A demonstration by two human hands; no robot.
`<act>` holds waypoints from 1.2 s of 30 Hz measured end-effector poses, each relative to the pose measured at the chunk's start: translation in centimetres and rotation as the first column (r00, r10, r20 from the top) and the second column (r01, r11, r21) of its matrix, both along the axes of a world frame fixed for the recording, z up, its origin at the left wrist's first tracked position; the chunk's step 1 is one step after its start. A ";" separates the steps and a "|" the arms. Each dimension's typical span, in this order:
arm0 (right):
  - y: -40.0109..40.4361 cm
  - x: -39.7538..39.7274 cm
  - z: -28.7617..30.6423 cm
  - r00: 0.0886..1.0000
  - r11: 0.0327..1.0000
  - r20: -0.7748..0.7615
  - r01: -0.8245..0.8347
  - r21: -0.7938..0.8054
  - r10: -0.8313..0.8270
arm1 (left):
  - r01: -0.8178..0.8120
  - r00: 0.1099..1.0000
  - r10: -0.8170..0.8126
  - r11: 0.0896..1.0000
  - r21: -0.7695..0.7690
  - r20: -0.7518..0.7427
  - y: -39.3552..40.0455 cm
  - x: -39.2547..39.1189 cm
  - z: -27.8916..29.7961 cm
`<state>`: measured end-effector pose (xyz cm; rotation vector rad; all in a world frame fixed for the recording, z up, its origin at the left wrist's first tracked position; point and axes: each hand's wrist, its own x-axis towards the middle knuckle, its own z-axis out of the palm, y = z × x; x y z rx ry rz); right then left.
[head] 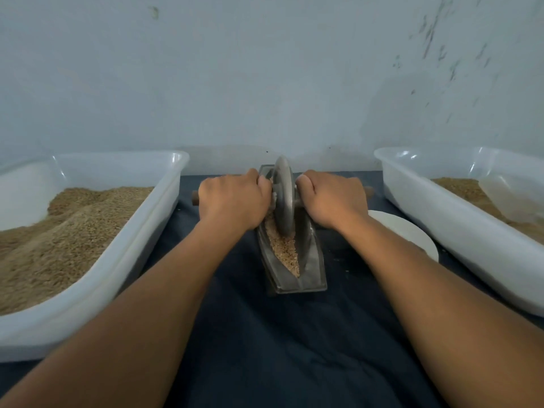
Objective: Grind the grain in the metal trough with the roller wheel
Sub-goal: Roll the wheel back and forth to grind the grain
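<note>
A narrow boat-shaped metal trough lies on a dark cloth in the middle, pointing away from me. Brown grain fills its near half. A grey metal roller wheel stands upright on edge in the trough's far half, with a wooden axle handle sticking out on both sides. My left hand grips the left side of the handle, whose end shows past my knuckles. My right hand grips the right side of the handle close to the wheel.
A large white plastic tub heaped with brown grain stands on the left. Another white tub on the right holds grain and a clear scoop. A white plate lies under my right forearm. A pale wall rises close behind.
</note>
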<state>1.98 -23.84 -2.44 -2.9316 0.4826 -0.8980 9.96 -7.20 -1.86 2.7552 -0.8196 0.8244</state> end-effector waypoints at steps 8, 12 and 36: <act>1.5 -3.1 -0.2 0.999 0.999 0.041 -0.014 -0.053 0.016 | 0.039 0.999 -0.039 0.999 0.005 0.009 1.9 -2.8 -0.2; 1.9 -4.6 -0.2 0.999 0.999 0.024 -0.044 -0.032 0.045 | 0.083 0.996 -0.083 0.997 0.000 0.023 2.8 -3.9 0.1; 3.5 -6.8 0.7 0.971 0.996 0.220 0.084 0.032 -0.089 | 0.054 0.991 -0.037 0.991 -0.126 0.128 3.4 -5.7 1.5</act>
